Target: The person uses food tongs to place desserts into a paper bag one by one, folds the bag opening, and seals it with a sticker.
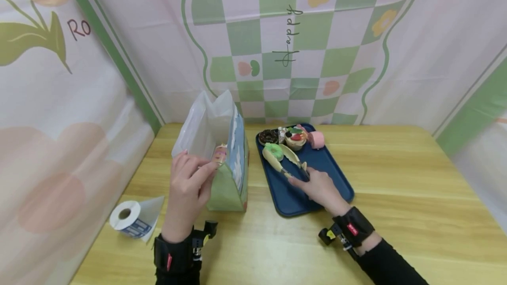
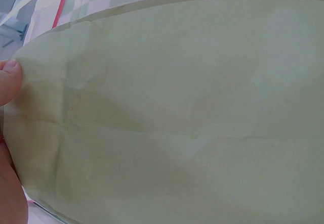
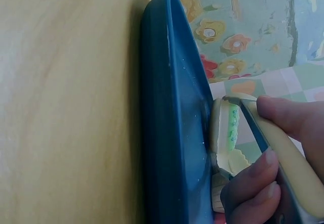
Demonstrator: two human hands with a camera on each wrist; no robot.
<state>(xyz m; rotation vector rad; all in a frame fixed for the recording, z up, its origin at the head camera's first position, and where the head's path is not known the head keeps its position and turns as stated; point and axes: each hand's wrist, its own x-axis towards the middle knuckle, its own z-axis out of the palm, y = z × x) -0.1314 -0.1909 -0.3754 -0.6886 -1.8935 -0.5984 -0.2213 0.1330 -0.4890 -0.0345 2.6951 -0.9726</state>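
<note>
My left hand (image 1: 188, 188) pinches the near rim of an upright paper bag (image 1: 225, 190) with a green side and a blue printed face. In the left wrist view, the thumb (image 2: 10, 82) shows at the edge of the bag's green side. Inside the open bag, a pinkish item (image 1: 220, 154) is partly visible. My right hand (image 1: 322, 190) grips cream-tipped tongs (image 1: 272, 162), their tips spread on both sides of a green-iced doughnut (image 1: 273, 149). That doughnut lies on a dark blue tray (image 1: 291, 199); the right wrist view shows its green icing (image 3: 233, 127) between the tongs' arms.
Along the tray's far end sit a chocolate doughnut (image 1: 268, 136), a fruit-topped cupcake (image 1: 295, 140) and a pink roll-shaped piece (image 1: 316, 140). A label roll (image 1: 128, 219) stands at the table's left side. Behind the wooden table (image 1: 396, 179) hangs a printed curtain (image 1: 277, 47).
</note>
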